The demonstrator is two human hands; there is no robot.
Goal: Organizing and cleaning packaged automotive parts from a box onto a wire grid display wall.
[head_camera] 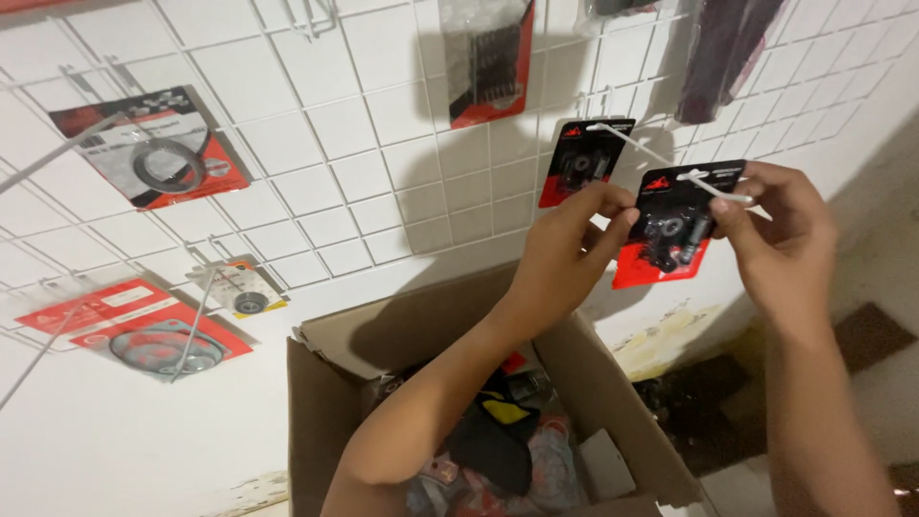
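While both hands grip it, blister pack (670, 230) — black-red card, dark parts

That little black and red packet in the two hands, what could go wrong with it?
The packet is only pinched at its top corners by the left hand and right hand, so it might slip and drop into the open cardboard box. Its hole could also miss the thin white hook.

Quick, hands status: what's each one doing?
Left hand: pinched shut on the black-and-red packet.
Right hand: pinched shut on the same packet, at the white hook.
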